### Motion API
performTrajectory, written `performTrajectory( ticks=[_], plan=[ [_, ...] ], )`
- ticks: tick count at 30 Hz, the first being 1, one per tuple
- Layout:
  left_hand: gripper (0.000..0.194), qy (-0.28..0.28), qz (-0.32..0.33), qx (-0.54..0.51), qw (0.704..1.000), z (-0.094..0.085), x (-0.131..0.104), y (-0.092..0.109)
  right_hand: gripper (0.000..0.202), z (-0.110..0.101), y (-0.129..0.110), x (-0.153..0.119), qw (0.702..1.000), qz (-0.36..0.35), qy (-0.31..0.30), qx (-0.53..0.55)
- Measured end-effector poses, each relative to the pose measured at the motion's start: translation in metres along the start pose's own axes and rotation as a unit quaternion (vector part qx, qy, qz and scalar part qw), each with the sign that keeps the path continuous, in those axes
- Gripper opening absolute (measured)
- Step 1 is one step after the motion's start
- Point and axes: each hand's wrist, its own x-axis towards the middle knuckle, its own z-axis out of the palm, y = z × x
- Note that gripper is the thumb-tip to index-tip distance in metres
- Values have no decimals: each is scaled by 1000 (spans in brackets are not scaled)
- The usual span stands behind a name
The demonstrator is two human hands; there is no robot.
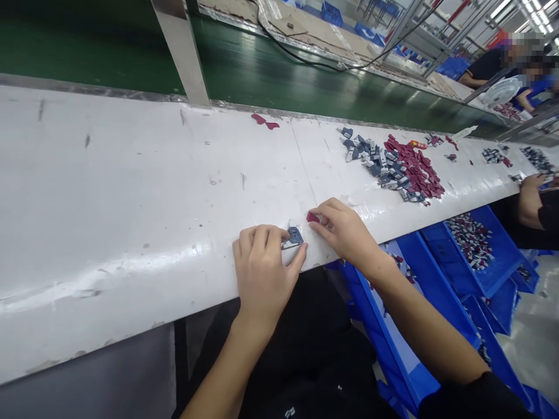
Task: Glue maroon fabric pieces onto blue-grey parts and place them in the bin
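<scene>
My left hand (266,265) grips a small dark blue-grey plastic part (295,235) between thumb and fingers, low over the front of the white table (166,174). A lighter strip shows along the part's lower edge. Just to the right, my right hand (343,227) pinches a small dark red piece (312,217) between thumb and fingertips. The two pieces are close together but apart. Further right on the table lies a heap of blue-grey parts (379,163), next to a pile of dark red pieces (417,166).
Two loose red pieces (265,121) lie near the back edge. A green conveyor belt (271,58) runs behind, with a metal post (183,52) at its edge. Blue bins (484,250) holding parts stand below on the right. A co-worker's arm (530,198) reaches in at far right.
</scene>
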Motion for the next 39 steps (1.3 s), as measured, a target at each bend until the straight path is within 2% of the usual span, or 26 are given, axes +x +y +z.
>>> performTrajectory(
  ticks=[4,7,10,12,15,17,18,20,23,27,32,35,39],
  plan=[
    [23,0,7,11,1000,2,0,-1,12,-6,-11,8,994,31,-76,-76],
    [22,1,9,17,1000,3,0,-1,19,-9,-24,17,978,28,-120,-170],
    [22,4,11,19,1000,4,0,0,31,-12,-29,23,967,6,-143,-211],
    [23,4,10,19,1000,4,0,0,25,-13,-26,25,969,-1,-138,-206],
    [22,7,8,21,1000,4,0,0,15,-13,-16,21,990,16,-87,-113],
    [22,8,10,23,1000,4,0,0,13,-11,-11,13,996,49,-51,53],
    [23,8,10,25,1000,4,0,0,10,-10,-9,8,985,69,-37,152],
    [23,6,11,26,1000,3,0,1,14,-6,-7,-2,940,103,-18,324],
    [22,7,11,27,1000,4,0,1,31,2,-7,-12,881,135,0,453],
    [22,6,15,31,999,4,0,1,42,10,-7,-12,838,182,-6,514],
    [23,6,17,30,999,5,0,1,47,8,-6,-11,825,193,-20,530],
    [22,5,17,32,999,4,0,1,41,3,-5,-14,835,186,-30,517],
    [23,2,17,37,999,4,0,1,35,-4,-6,-19,879,176,-29,443]
  ],
)
